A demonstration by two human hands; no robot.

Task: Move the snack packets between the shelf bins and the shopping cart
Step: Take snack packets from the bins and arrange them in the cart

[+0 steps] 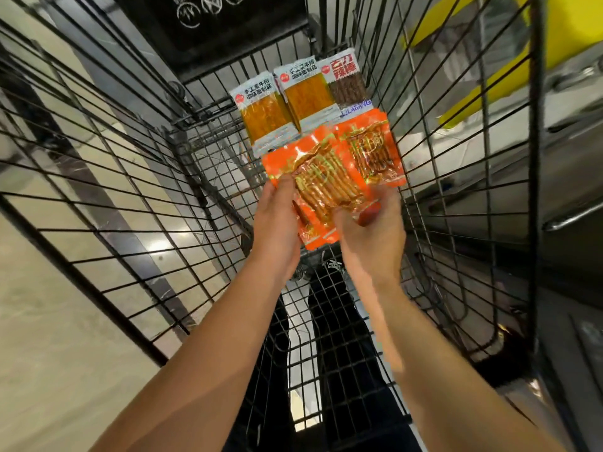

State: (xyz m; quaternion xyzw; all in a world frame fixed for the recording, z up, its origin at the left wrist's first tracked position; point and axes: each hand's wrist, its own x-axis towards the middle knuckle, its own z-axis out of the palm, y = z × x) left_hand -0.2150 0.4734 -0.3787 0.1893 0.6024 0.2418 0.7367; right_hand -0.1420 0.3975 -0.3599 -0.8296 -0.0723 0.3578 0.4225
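A pale, glossy tiled floor [58,337] with dark strips [98,203] and a bright reflected light spot [159,246] lies at left, while yellow panels [567,31] and grey metal shelving [571,177] stand at right.

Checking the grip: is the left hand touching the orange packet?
Touching. The head view shows the left hand with fingers curled onto the left edge of the orange packet, while the right hand holds its lower right side.
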